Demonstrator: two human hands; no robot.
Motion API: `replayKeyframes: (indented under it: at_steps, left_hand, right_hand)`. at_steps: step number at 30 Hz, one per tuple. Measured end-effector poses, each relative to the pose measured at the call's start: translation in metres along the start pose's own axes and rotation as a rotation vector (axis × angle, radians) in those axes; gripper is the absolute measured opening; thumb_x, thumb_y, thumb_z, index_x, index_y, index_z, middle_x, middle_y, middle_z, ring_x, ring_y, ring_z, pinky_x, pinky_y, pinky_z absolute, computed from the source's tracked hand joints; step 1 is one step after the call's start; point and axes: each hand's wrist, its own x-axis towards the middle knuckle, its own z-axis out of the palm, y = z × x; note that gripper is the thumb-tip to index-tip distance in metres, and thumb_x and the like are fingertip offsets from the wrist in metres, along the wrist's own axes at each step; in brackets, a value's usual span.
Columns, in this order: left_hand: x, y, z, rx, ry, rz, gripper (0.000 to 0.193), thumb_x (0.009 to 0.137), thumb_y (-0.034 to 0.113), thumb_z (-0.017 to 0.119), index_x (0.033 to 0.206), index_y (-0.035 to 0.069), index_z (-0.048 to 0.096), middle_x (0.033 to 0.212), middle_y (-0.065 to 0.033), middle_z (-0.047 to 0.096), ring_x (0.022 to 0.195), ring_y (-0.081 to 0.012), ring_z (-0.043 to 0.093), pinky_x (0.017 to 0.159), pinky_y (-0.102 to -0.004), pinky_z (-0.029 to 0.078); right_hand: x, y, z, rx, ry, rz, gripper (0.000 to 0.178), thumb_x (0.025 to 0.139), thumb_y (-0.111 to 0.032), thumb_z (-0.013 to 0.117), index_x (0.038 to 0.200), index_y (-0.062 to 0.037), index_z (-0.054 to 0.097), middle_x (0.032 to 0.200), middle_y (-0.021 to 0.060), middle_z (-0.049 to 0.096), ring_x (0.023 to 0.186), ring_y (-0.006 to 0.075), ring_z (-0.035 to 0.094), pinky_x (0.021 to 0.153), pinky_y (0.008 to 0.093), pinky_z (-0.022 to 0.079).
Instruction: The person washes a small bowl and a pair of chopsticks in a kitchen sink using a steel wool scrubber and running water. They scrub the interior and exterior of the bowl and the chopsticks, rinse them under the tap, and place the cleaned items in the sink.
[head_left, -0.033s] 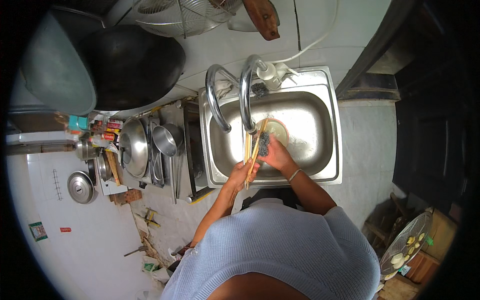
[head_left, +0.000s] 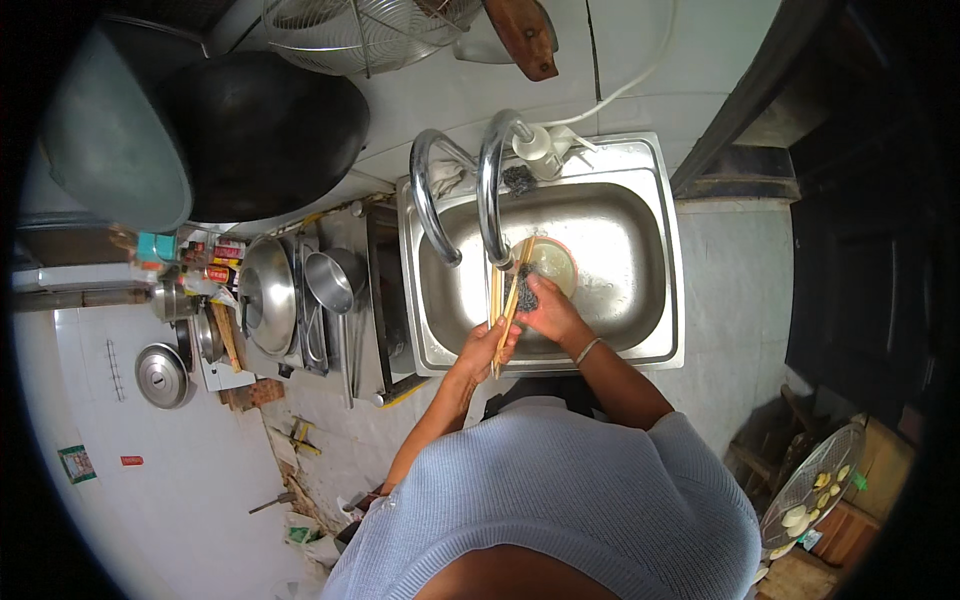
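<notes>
**Both hands busy over sink, chopsticks in left, scrubber in right**

Left hand [head_left: 483, 345], just left of frame centre, below the middle: fingers closed around the lower part of some wooden chopsticks [head_left: 511, 300]. Exact stick count unclear. Sticks run up the frame, tips leaning slightly right, lower ends poking out below the fist.

Right hand [head_left: 548, 308], right of the left one: fingers curled on a dark mesh scrubber [head_left: 527, 290], pressing it to the sticks' right side. Fingertips partly hidden, so exact grip can't be read. Light bracelet [head_left: 588, 349] on that wrist.

Chopsticks are at centre frame, held up over the left half of the steel sink [head_left: 630, 240]. Pale round bowl [head_left: 562, 262] with an orange rim sits in the basin, behind and right of the scrubber, partly covered by hand and sticks.

Two curved chrome spouts above the basin: right spout [head_left: 487, 170] ends right by the stick tips, left spout [head_left: 423, 190] ends up and left of them. On the sink's top ledge: white bottle [head_left: 540, 155], second dark scrubber [head_left: 518, 180] next to it, pale cloth [head_left: 445, 178] further left.

Left side of frame: saucepan [head_left: 328, 280] with its handle pointing down, domed metal lid [head_left: 268, 300] beside it. Black wok [head_left: 265, 135] upper left.
</notes>
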Motion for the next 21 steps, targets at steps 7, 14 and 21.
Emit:
replayKeyframes:
  at_steps: [7, 14, 21]
  left_hand:
    - [0.006, -0.006, -0.006, 0.131, 0.101, 0.092, 0.029, 0.091, 0.031, 0.051, 0.083, 0.004, 0.057, 0.062, -0.0004, 0.052, 0.048, -0.0068, 0.044, 0.042, -0.0201, 0.036]
    - [0.002, -0.004, -0.001, 0.204, 0.148, 0.075, 0.023, 0.089, 0.026, 0.056, 0.079, 0.005, 0.058, 0.06, 0.0018, 0.053, 0.045, -0.0049, 0.043, 0.039, -0.0182, 0.033]
    - [-0.009, -0.004, 0.006, 0.136, 0.159, 0.092, 0.025, 0.088, 0.026, 0.055, 0.078, 0.003, 0.058, 0.058, 0.0009, 0.052, 0.044, -0.006, 0.042, 0.039, -0.019, 0.032]
  right_hand:
    - [-0.004, -0.011, 0.0, 0.228, -0.13, 0.228, 0.038, 0.092, -0.027, 0.049, 0.124, -0.0077, 0.045, 0.121, 0.0068, 0.047, 0.11, 0.0188, 0.046, 0.087, 0.0403, 0.043]
    - [-0.008, 0.009, 0.012, -0.052, 0.022, 0.186, 0.031, 0.088, -0.018, 0.055, 0.114, -0.0023, 0.049, 0.1, 0.005, 0.052, 0.089, 0.0139, 0.051, 0.074, 0.0308, 0.046]
    - [0.005, 0.031, 0.022, -0.15, 0.246, -0.156, 0.012, 0.084, -0.008, 0.061, 0.094, -0.0028, 0.058, 0.079, 0.0024, 0.06, 0.069, 0.0106, 0.057, 0.06, 0.0254, 0.048]
